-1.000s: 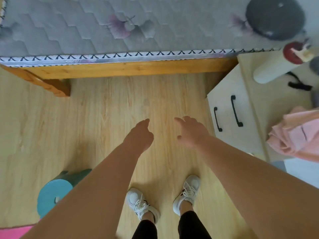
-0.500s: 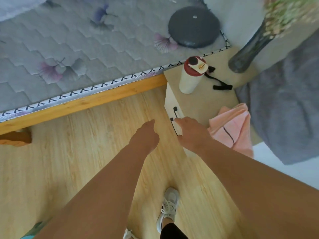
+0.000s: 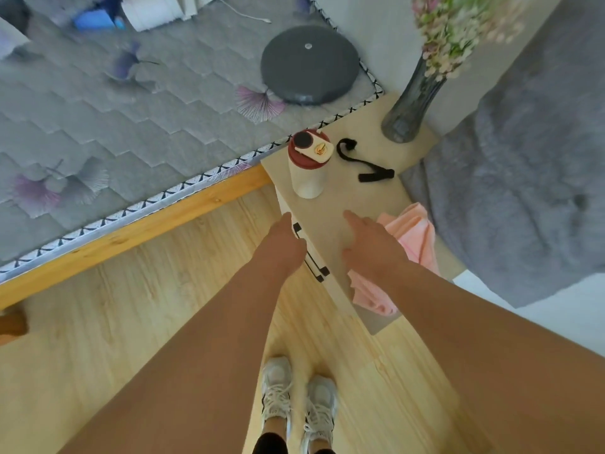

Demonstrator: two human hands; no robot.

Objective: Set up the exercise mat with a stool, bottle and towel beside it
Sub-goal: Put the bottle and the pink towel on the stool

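Both hands are out front holding nothing: left hand (image 3: 282,247) loosely curled over the nightstand's (image 3: 343,191) front edge, right hand (image 3: 370,245) relaxed, forefinger out, over its top. The white bottle (image 3: 307,172) with its red lid stands upright just ahead. A bunched pink towel (image 3: 414,235) lies beneath the right wrist. A black strap (image 3: 363,163) and a vase (image 3: 411,106) sit further back.

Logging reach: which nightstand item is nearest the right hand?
The pink cloth towel, beside the right hand; red-lidded white bottle, black strap, grey vase lie farther.
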